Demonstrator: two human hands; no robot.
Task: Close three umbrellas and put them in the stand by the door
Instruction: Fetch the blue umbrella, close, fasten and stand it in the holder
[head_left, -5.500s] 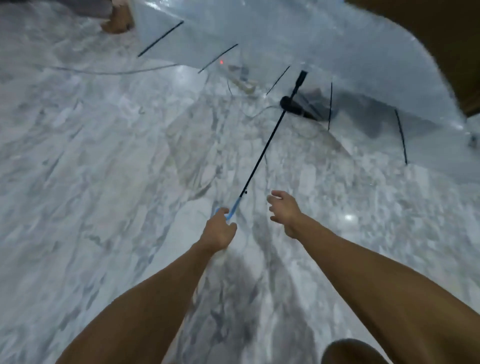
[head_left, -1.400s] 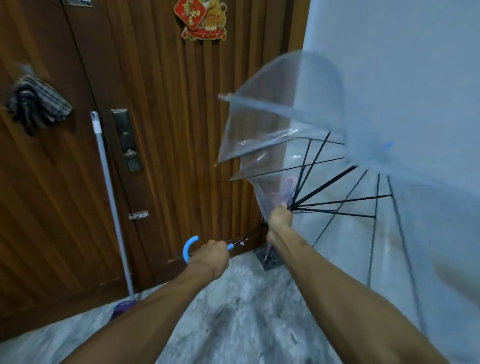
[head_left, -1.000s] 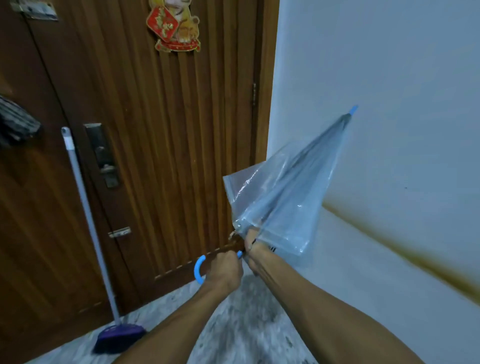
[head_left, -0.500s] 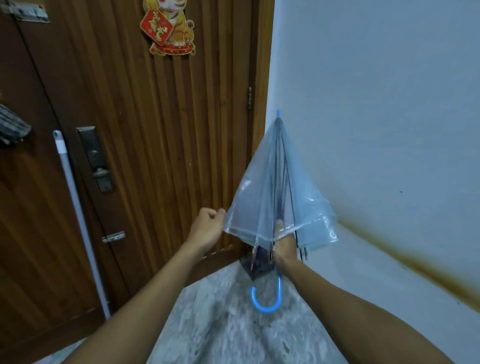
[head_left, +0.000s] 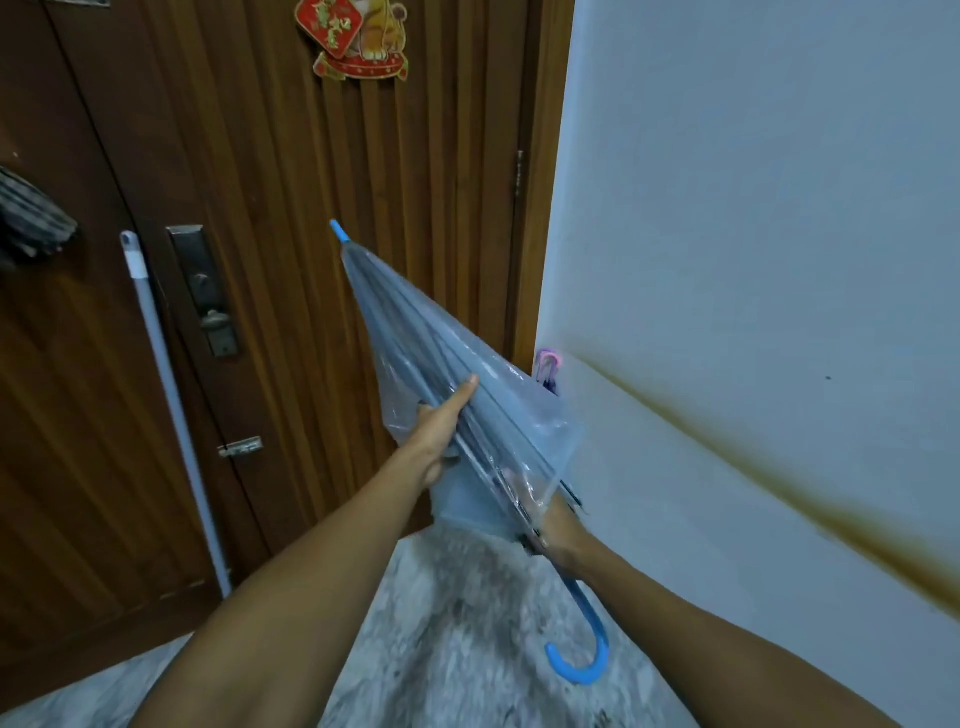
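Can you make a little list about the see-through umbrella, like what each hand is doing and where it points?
umbrella: clear umbrella, folded
tip: blue, pointing up-left at the wooden door
left hand: wrapped around the folded canopy
right hand: holding the shaft below the canopy
handle: blue hook, hanging low
nearby: broom handle leaning on door

No legible text anywhere.

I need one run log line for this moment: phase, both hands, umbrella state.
phase: gathering canopy | left hand: grips canopy | right hand: holds shaft | clear umbrella: closed, tip up-left, not in stand
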